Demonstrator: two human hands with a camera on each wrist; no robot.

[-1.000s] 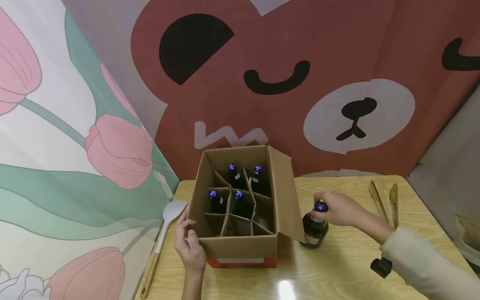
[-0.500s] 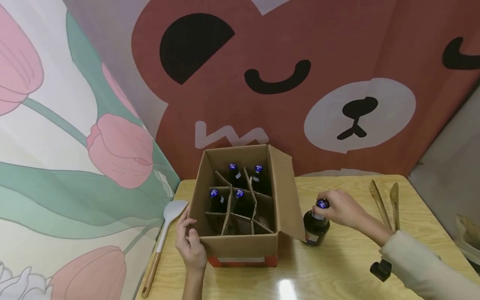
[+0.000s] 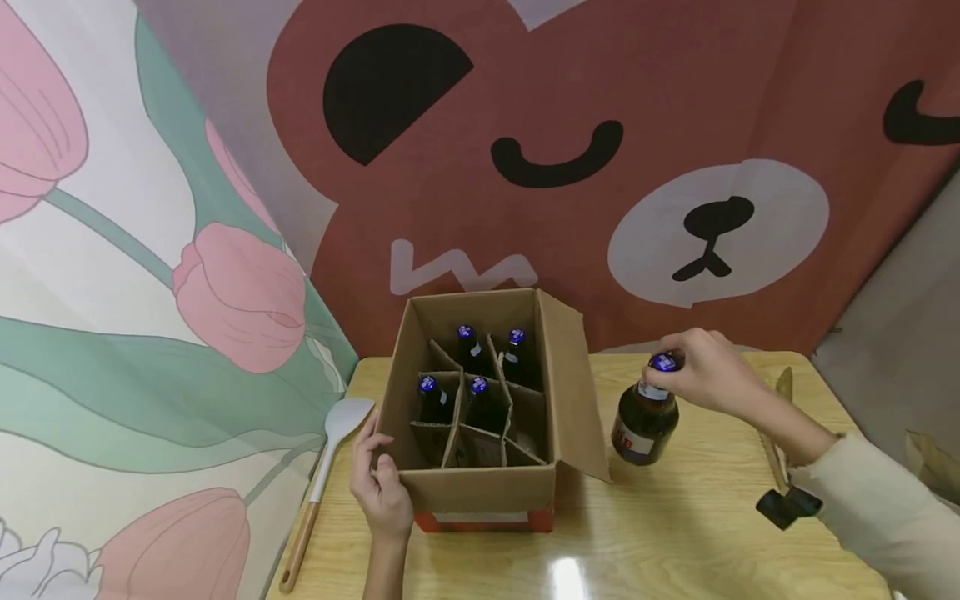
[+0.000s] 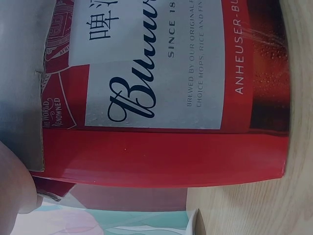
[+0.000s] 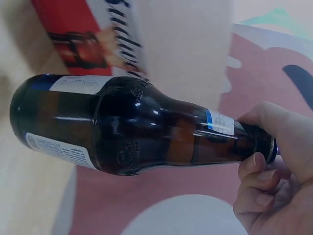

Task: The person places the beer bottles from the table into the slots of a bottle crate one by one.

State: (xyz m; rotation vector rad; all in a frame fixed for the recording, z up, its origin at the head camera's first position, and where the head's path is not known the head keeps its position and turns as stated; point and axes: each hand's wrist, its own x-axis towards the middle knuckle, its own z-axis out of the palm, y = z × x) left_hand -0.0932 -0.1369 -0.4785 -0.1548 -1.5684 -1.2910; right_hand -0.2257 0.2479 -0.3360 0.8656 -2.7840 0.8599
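Note:
My right hand [image 3: 712, 371] pinches a brown glass beer bottle [image 3: 645, 429] by its neck, just below the blue cap. The bottle is upright to the right of the box flap; its label and base show in the right wrist view, where fingers [image 5: 257, 188] and thumb close round the neck. At the near left corner of an open cardboard beer box [image 3: 480, 492], my left hand [image 3: 384, 496] grips the rim. Inside, cardboard dividers [image 3: 480, 446] form compartments, and several blue-capped bottles [image 3: 478, 400] stand in the farther ones. The nearer compartments hold no visible bottles.
Left of the box lies a spatula [image 3: 326, 471] with a white head and wooden handle. Metal tongs [image 3: 780, 417] lie at the right, partly hidden by my right arm. The box's side flap [image 3: 573, 383] sticks out to the right. A printed cloth hangs behind the table [image 3: 600, 533].
My right hand has raised the beer bottle and moved it slightly to the right and away from me. The left hand stays on the box.

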